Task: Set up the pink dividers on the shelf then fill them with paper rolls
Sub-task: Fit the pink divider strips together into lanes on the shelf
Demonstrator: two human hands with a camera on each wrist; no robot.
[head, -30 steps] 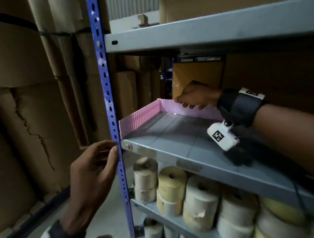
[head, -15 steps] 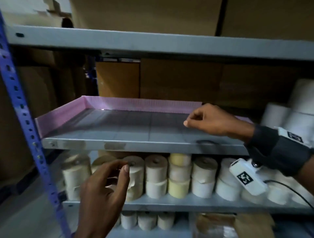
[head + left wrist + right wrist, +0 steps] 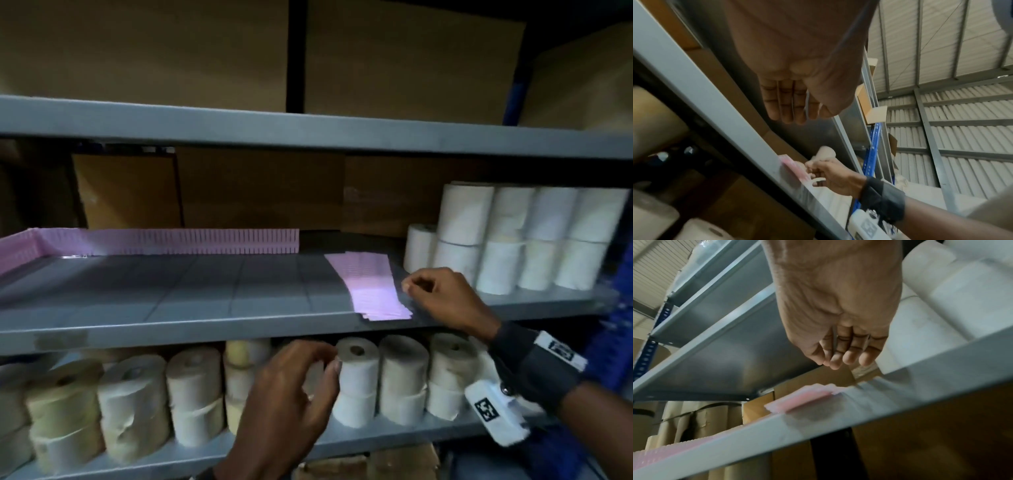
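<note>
A long pink slotted divider (image 3: 191,241) stands along the back of the grey middle shelf (image 3: 205,322), meeting a second pink strip (image 3: 17,253) on the shelf's left side. A flat stack of pink dividers (image 3: 370,287) (image 3: 803,398) lies near the shelf's front edge. My right hand (image 3: 442,298) (image 3: 842,353) hovers just right of that stack, fingers loosely curled and holding nothing. My left hand (image 3: 291,394) (image 3: 789,104) hangs below the shelf in front of the lower paper rolls (image 3: 137,404), also empty.
White paper rolls (image 3: 513,240) are stacked two high at the right end of the middle shelf. Cardboard boxes (image 3: 260,188) fill the space behind it and the shelf above. A blue upright (image 3: 872,146) stands at the rack's right.
My view swung right along the shelf. My right hand left the back divider and came forward to the flat pink stack. My left hand left the blue post and moved right, below the shelf.
</note>
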